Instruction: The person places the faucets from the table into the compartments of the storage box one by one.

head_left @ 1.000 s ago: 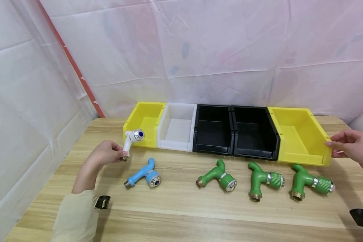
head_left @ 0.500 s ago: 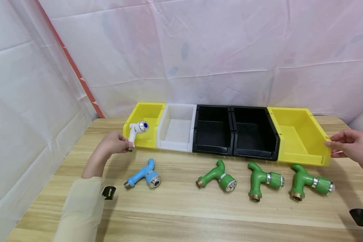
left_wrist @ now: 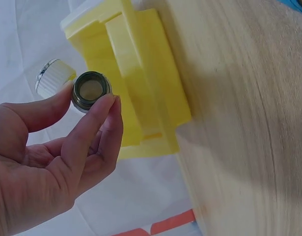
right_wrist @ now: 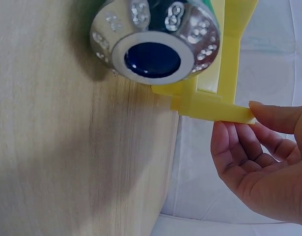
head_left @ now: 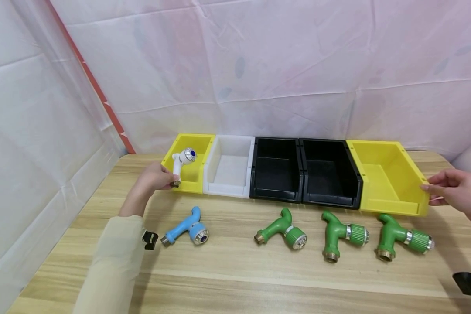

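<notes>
My left hand (head_left: 155, 176) pinches a white faucet (head_left: 178, 167) by its threaded metal end, knob upward, over the front of the left yellow bin (head_left: 192, 185). In the left wrist view the round open end of the faucet (left_wrist: 91, 91) sits between thumb and fingertips. My right hand (head_left: 457, 189) grips the side wall of the right yellow bin (head_left: 414, 174) between thumb and fingers; the right wrist view shows the same pinch on the yellow wall (right_wrist: 219, 109). Below the left hand, a blue faucet (head_left: 186, 226) lies on the table.
Between the yellow bins stand a white bin (head_left: 228, 190) and two black bins (head_left: 276, 194) (head_left: 329, 200). In front lie three green faucets (head_left: 279, 226) (head_left: 339, 235) (head_left: 400, 237) on the wooden table (head_left: 235, 279). A pale cloth (head_left: 259, 65) hangs behind.
My left hand has carried the white faucet rightward and away from me, from beside the left yellow bin to over its front. My right hand has stayed on the right bin.
</notes>
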Tool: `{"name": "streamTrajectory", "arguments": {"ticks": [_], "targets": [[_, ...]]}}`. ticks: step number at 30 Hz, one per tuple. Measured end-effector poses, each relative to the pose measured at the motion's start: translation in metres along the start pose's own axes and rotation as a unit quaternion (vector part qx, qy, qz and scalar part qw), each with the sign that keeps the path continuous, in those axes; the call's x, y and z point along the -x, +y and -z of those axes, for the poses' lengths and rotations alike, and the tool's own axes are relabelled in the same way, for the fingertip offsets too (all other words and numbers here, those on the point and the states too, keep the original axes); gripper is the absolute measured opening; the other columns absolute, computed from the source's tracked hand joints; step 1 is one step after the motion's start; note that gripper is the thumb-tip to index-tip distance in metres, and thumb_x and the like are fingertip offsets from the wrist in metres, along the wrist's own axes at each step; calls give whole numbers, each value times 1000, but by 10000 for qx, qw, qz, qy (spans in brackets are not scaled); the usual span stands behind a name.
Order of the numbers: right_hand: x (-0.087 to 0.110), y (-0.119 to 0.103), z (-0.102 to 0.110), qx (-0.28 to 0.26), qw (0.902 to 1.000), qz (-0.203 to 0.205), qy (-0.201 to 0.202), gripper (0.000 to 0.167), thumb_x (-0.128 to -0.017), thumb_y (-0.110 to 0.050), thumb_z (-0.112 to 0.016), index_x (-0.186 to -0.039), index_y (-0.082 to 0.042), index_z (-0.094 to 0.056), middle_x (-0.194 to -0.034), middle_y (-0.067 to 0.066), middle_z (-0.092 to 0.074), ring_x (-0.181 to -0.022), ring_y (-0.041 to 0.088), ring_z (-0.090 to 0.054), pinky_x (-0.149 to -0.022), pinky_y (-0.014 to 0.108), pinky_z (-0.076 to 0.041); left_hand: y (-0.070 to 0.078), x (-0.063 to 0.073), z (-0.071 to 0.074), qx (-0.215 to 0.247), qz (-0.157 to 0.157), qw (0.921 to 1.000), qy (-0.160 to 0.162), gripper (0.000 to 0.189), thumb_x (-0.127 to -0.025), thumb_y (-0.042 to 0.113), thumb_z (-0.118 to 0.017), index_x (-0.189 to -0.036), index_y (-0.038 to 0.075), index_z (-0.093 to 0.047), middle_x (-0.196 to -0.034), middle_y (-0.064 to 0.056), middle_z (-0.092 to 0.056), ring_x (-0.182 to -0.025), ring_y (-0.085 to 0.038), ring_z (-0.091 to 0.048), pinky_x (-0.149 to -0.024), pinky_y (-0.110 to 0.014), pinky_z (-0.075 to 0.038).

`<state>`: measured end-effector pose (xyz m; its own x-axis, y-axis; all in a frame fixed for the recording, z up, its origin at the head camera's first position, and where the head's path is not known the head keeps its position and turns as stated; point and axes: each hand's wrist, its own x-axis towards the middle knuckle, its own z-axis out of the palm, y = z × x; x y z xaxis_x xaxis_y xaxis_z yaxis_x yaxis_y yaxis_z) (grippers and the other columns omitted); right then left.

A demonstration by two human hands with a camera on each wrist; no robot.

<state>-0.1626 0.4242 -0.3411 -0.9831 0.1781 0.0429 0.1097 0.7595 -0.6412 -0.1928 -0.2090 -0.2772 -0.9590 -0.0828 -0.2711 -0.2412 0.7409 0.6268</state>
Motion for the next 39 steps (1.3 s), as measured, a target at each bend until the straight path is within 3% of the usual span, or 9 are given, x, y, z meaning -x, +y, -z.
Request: {"name": "streamTrajectory", "arguments": {"ticks": [1,2,7,15,19,25,28,35,39], "targets": [[5,-11,1,-1,10000,-56,-48,25,-95,-8,-48,-101,16,-42,-72,12,-55,-52,11,-55,-49,26,-53,1,-1,-1,21,28,10000,15,23,-86,10,-62,-93,-12,-59,-88,-16,-60,-72,-21,-58,-74,-36,-52],[11,-22,2,54,9999,-85,-8,26,-95,-13,-48,-97,13,-45,-70,10,-55,-51,10,-55,-49,27,-53,1,-2,-2,10,55,10000,25,23,-86,10,-62,-92,-12,-59,-88,-16,-59,-71,-20,-58,-74,-36,-52],[-5,12,-2,-160,9993,-210,262,29,-91,-28,-52,-89,1,-50,-67,4,-54,-52,13,-56,-46,32,-52,7,-10,-5,-69,162,9998,79,21,-85,10,-63,-91,-10,-60,-81,-13,-59,-64,-18,-57,-69,-33,-52],[-8,22,0,-205,9997,-40,118,26,-92,-25,-53,-93,1,-51,-71,9,-57,-53,12,-56,-47,31,-53,18,-20,-10,-212,368,9989,206,25,-84,12,-64,-96,-10,-58,-70,-9,-58,-61,-17,-56,-67,-30,-51],[-22,48,-4,-68,9999,-49,105,35,-93,-25,-52,-102,8,-45,-75,10,-57,-55,14,-58,-48,26,-53,19,-23,-13,-114,445,9984,328,27,-85,11,-63,-99,-11,-56,-72,-10,-56,-63,-18,-57,-68,-31,-52],[-44,89,-8,-88,9999,42,103,41,-91,-30,-54,-107,6,-45,-76,6,-58,-58,16,-60,-52,29,-54,17,-29,-16,-125,503,9974,494,23,-85,13,-63,-93,-7,-56,-70,-9,-54,-60,-17,-57,-66,-30,-51],[-43,86,-8,-102,9999,60,90,39,-92,-28,-54,-107,7,-45,-76,4,-58,-58,16,-60,-52,29,-54,15,-31,-17,-137,503,9971,559,20,-85,14,-65,-85,-4,-56,-68,-8,-55,-59,-17,-57,-64,-30,-50],[-23,47,-2,-235,9997,-11,99,32,-92,-25,-54,-98,6,-47,-72,4,-57,-55,14,-58,-46,28,-52,14,-33,-18,-147,437,9966,689,19,-84,14,-66,-80,-3,-57,-69,-9,-58,-58,-17,-57,-61,-29,-51],[-24,50,-3,-175,9998,-25,80,35,-93,-25,-53,-101,8,-45,-73,7,-57,-55,14,-58,-47,26,-53,13,-33,-20,-223,367,9961,768,20,-83,14,-67,-81,-4,-59,-66,-9,-59,-57,-17,-57,-58,-28,-50]]}}
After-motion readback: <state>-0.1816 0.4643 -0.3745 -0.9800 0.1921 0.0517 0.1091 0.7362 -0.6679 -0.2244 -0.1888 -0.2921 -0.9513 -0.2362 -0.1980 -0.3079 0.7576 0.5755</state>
